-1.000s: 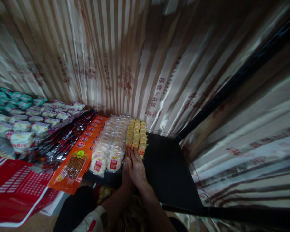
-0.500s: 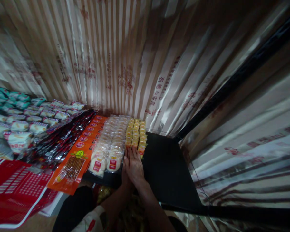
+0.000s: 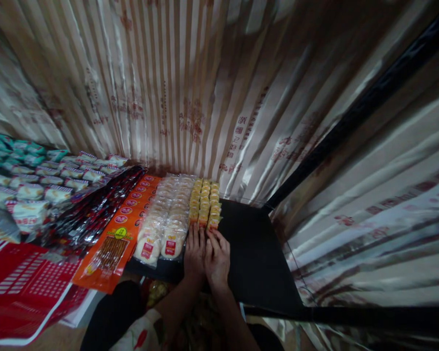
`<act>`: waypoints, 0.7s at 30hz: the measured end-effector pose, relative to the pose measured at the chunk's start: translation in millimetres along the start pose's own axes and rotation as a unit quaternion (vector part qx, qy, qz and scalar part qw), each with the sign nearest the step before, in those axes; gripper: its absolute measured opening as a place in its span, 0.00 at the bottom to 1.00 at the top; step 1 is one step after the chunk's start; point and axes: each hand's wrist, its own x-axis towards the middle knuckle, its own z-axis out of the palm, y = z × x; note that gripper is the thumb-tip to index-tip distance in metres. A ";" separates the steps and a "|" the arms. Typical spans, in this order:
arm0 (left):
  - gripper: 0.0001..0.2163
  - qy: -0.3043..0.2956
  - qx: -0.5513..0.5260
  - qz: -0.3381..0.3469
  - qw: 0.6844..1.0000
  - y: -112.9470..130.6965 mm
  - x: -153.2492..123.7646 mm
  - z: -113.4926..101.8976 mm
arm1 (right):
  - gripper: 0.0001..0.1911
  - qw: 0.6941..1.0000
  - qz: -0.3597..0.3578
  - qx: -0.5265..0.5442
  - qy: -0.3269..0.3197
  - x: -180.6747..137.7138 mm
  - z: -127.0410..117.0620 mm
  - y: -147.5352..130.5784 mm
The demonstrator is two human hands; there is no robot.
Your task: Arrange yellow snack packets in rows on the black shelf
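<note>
Three rows of small yellow snack packets (image 3: 204, 202) stand on a black shelf board (image 3: 256, 258). My left hand (image 3: 194, 253) lies with its fingers stretched forward, the tips against the near ends of the left and middle rows. Close beside it, my right hand (image 3: 218, 256) has slightly bent fingers touching the near end of the right row. Neither hand appears to be wrapped round a packet. Just left of the hands are two rows of clear-wrapped round white crackers (image 3: 170, 243) with red labels.
Further left lie orange snack packs (image 3: 111, 248), dark red and black packets (image 3: 91, 209), white packets (image 3: 29, 212) and green packets (image 3: 32, 151). A red basket (image 3: 29, 287) stands at lower left. Behind hangs a pleated printed curtain (image 3: 190, 97), with a black post (image 3: 325, 141) at right.
My right hand has shifted right, off my left hand, to the near end of the right yellow row. The left hand's fingers now show at the other two rows.
</note>
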 end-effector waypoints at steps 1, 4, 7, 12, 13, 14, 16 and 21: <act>0.20 0.000 0.005 -0.005 1.000 0.4 0.2 0.4 | 0.18 1.000 0.015 -0.010 0.013 -2.7 -1.9 3.9; 0.22 -0.004 0.019 -0.016 1.000 1.4 0.5 2.3 | 0.19 1.000 0.025 -0.014 0.006 -5.7 -1.0 14.6; 0.22 -0.001 0.025 -0.026 0.999 2.4 0.7 3.7 | 0.20 0.999 0.040 0.008 -0.010 -0.9 5.8 22.0; 0.24 0.002 0.008 -0.030 1.000 3.5 1.0 2.3 | 0.21 0.997 0.058 0.054 -0.013 8.7 13.4 28.8; 0.24 0.001 0.005 -0.030 1.000 3.6 1.1 1.8 | 0.21 0.997 0.056 0.059 -0.013 9.2 13.5 29.6; 0.24 -0.002 0.002 -0.030 1.000 3.7 1.2 1.3 | 0.21 0.996 0.055 0.064 -0.013 9.4 13.4 30.3; 0.24 -0.006 -0.002 -0.029 1.000 3.7 1.4 0.9 | 0.21 0.996 0.051 0.072 -0.015 9.4 12.3 31.5; 0.24 -0.006 -0.012 -0.029 0.999 3.9 1.8 1.0 | 0.20 0.996 0.028 0.085 -0.024 10.9 9.6 33.6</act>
